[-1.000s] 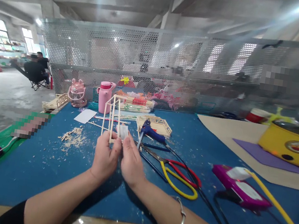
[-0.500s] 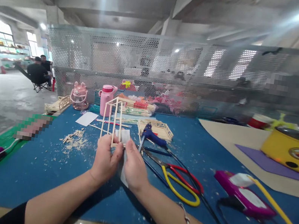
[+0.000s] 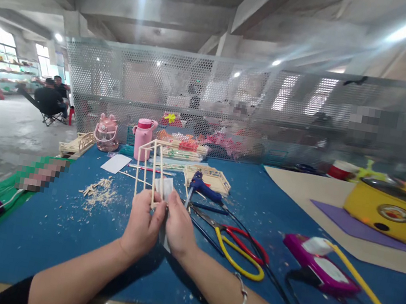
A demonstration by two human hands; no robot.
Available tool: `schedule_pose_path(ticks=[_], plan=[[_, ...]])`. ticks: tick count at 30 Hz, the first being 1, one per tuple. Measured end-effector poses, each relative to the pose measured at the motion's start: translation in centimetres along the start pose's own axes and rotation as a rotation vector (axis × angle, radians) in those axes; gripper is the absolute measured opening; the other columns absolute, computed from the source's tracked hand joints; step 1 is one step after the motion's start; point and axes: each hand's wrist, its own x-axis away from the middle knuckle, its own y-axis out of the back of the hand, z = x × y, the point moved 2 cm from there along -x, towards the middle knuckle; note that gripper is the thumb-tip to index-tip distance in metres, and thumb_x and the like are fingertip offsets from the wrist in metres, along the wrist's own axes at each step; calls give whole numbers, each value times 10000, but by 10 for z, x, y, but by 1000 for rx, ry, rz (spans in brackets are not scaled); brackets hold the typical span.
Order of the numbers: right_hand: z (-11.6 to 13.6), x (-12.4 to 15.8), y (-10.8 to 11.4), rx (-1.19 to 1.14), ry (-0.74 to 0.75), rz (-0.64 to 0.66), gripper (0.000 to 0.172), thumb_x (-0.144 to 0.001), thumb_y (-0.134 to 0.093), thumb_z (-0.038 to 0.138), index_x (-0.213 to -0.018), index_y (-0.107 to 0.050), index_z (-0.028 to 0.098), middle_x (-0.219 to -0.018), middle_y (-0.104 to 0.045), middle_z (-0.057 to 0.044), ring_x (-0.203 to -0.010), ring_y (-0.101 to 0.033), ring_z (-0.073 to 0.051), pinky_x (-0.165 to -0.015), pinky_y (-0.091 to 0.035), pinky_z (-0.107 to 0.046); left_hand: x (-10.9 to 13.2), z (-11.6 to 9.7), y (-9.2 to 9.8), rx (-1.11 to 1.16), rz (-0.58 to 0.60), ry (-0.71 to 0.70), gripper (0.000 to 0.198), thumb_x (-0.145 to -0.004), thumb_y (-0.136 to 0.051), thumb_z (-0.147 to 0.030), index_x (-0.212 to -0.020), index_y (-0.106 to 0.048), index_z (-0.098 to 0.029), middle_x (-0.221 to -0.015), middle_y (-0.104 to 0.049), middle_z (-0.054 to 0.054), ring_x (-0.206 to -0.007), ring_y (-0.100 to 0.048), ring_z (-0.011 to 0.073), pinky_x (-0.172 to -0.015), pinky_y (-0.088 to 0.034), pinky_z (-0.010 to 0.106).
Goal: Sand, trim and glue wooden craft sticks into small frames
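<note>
My left hand (image 3: 141,227) is closed round the lower end of a small open frame (image 3: 154,175) of thin wooden sticks, which stands up above the fingers. My right hand (image 3: 181,229) is closed on a pale grey, paper-like strip (image 3: 164,187); its upper end shows beside the frame, its lower end under the palm. The two hands meet at the base of the frame, so the exact contact is hidden. Right of them lie a blue glue gun (image 3: 206,189) and large scissors (image 3: 237,261) with red and yellow handles.
A shallow stick tray (image 3: 217,181) sits behind the glue gun. Wood scraps (image 3: 99,190) and a white card (image 3: 116,163) lie left. Two pink bottles (image 3: 143,139) stand at the back. A purple power strip (image 3: 323,268) and yellow cooker (image 3: 391,212) are on the right.
The frame is tilted slightly more to the left at its top and sits a little lower in view. Both hands keep their grip. The whole view has shifted slightly.
</note>
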Motion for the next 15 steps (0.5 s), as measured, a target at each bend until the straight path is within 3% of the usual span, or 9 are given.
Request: schedule_pose_path(ticks=[7,12,15], plan=[[1,0,2,38,-7,-12,645,-728,-465,673,-1148,-605,205,-1264,-559,-65,-1275,-381,-247,-1103,-206,-418,-2,-1,-3,-32,-6,-23,150,-856,-407,-307,-791,-481,-194,-712,-536,24,-695,-522,168,-656,-406,302],[1,1,0,25,44,30,629,-751,-441,662,-1182,-582,226,-1290,-536,-59,-1262,-403,-229,-1091,-253,-389,-4,1,-1,-53,-45,-21,158,-859,-397,-301,-782,-482,-192,-686,-528,15,-656,-519,159,-627,-409,291],[2,0,1,50,38,21,638,-754,-433,665,-1165,-593,203,-1263,-559,-74,-1237,-435,-230,-1086,-263,-386,-3,-1,-1,-53,11,-48,149,-846,-413,-297,-782,-494,-190,-706,-541,22,-677,-520,164,-642,-408,300]])
